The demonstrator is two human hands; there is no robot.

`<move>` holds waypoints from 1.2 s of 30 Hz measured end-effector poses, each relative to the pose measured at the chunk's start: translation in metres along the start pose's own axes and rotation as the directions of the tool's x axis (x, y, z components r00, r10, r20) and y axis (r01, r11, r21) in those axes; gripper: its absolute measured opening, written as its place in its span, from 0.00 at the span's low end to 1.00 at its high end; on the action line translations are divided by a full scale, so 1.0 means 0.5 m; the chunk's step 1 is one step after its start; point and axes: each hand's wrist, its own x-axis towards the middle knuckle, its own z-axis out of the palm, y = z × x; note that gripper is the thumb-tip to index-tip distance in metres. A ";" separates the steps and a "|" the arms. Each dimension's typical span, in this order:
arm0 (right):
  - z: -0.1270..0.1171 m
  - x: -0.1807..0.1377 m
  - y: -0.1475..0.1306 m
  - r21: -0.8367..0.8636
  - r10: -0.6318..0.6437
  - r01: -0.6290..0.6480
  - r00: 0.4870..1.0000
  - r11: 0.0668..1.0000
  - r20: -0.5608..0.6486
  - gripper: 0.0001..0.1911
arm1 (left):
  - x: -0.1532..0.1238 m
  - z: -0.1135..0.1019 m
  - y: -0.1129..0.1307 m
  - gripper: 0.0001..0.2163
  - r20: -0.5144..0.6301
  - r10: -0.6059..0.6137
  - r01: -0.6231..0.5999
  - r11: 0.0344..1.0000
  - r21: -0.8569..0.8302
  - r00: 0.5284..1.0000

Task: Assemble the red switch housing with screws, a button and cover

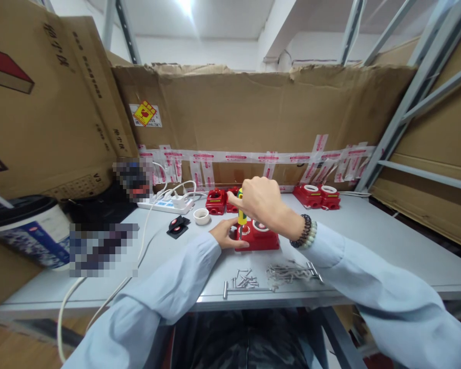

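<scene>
Right behind the loose screws [246, 281] on the grey table [369, 241] sits a red housing [259, 240]; left hand [226, 234] presses flat and open against its side, right hand [263, 201] is clenched around a yellow screwdriver [241, 218] standing upright on it.

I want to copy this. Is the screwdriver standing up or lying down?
Standing up. The screwdriver points straight down into the red part, with the right hand gripping its top.
</scene>
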 end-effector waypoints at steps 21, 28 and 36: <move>-0.044 0.008 0.012 0.003 -0.452 0.467 0.854 0.884 0.257 0.11 | 0.001 -0.004 0.000 0.26 0.013 0.006 -0.007 0.998 0.064 1.000; -0.061 0.004 0.008 -0.040 -0.372 0.407 0.867 0.913 0.331 0.15 | 0.002 -0.003 -0.003 0.27 0.011 0.032 -0.033 0.998 0.046 0.999; -0.059 0.005 0.029 0.163 -0.536 0.513 0.770 0.843 0.347 0.10 | 0.002 -0.006 0.004 0.27 0.009 0.002 -0.002 0.998 0.056 1.000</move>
